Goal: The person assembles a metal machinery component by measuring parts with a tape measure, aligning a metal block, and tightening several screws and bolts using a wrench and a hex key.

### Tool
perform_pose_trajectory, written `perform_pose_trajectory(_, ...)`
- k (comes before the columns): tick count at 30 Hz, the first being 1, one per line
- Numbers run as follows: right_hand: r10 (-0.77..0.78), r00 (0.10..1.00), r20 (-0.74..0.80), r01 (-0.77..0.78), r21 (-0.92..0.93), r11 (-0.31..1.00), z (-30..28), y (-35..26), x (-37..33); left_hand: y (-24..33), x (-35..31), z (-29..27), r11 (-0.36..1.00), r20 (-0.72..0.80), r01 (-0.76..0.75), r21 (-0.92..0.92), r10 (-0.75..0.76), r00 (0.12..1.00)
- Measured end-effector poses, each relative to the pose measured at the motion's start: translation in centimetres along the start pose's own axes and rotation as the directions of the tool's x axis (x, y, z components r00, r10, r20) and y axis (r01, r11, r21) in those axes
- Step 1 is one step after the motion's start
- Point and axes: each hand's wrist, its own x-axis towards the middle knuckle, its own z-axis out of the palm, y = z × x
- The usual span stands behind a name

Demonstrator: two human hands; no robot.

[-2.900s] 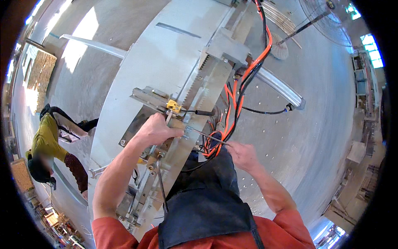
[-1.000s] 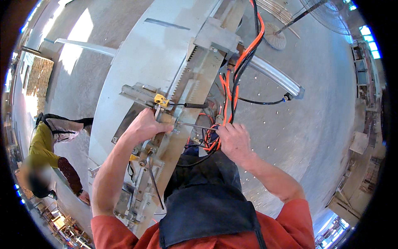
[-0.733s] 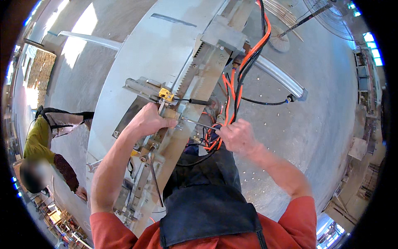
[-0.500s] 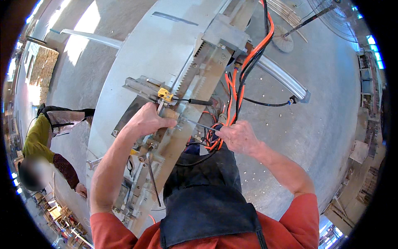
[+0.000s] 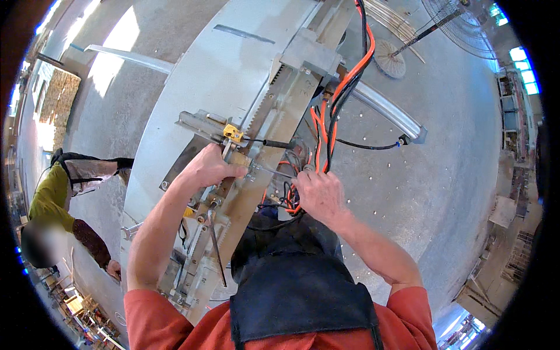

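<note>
Concrete floor (image 5: pixel 402 210) stretches away beyond your right fingers, and you're working across the flat metal beam (image 5: pixel 236 213)! Your right hand (image 5: pixel 319 192) has its fingers wrapped closed on a thin metal rod (image 5: pixel 275 171), which runs leftward from them over the beam to just right of your left thumb. Your left hand (image 5: pixel 211 168) lays that thumb against a tan block (image 5: pixel 238 158); whether its fingers have closed on it, there's no telling. Careful: should the rod's tip slip under a hard push, your knuckles could strike metal, and the orange cables (image 5: pixel 353 74) running down past your right fingers could snag them. Tough to see: your left fingertips, out of sight, the rod's seat, too small to read, and its near end, buried in your right fist
</note>
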Motion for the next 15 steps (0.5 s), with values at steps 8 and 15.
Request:
perform_pose_trajectory(8,-0.014,1.0,-0.002,0.014,0.027,1.0,0.6,0.4,0.2,1.2,-0.7,-0.2,0.994,-0.059,-0.003,0.108,0.01,0.998)
perform_pose_trajectory(15,0.12,0.991,0.061,-0.125,0.08,0.989,-0.3,-1.8,-0.3,0.0,0.1,0.0,0.99,-0.043,0.041,0.137,-0.035,0.998)
